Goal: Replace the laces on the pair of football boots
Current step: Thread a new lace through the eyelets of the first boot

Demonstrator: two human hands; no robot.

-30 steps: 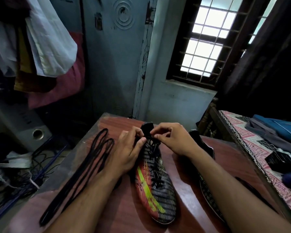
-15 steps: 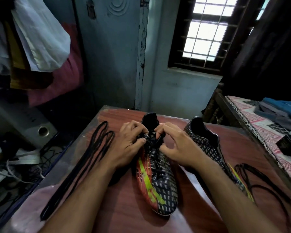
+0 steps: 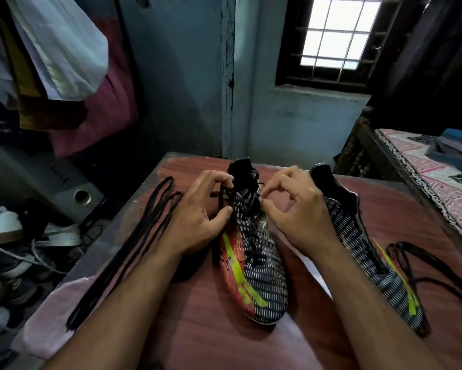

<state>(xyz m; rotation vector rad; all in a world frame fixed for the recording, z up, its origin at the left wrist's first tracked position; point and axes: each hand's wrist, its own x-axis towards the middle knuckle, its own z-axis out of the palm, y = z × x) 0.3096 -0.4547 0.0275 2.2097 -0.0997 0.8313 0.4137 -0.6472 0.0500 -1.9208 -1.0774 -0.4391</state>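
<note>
A reddish wood-grain counter [image 3: 197, 329] fills the near middle of a dim room with blue-grey walls. A barred window [image 3: 336, 30] sits high on the far wall, right of a painted door frame. Clothes [image 3: 58, 49] hang at the far left, above a speaker [image 3: 72, 188] on the floor among shoes and tangled cables. At the right stands a bed [image 3: 432, 166] with a pink patterned cover and folded cloth on it.

On the counter, the laced boot [image 3: 253, 268] lies in the middle, toe toward the near edge, its black collar at the far end. The left hand [image 3: 197, 217] rests against the boot's left side, its fingers [image 3: 219, 180] pinching the black lace [image 3: 247, 201] at the top eyelets. The right hand [image 3: 296, 209] meets it from the right, thumb and forefinger also pinching the lace near the collar. The second boot [image 3: 363, 247] lies just to the right, partly behind the right forearm. A loose black lace [image 3: 422, 265] curls beside it at the right, and a bundle of long black laces [image 3: 133, 241] stretches along the counter's left edge.
</note>
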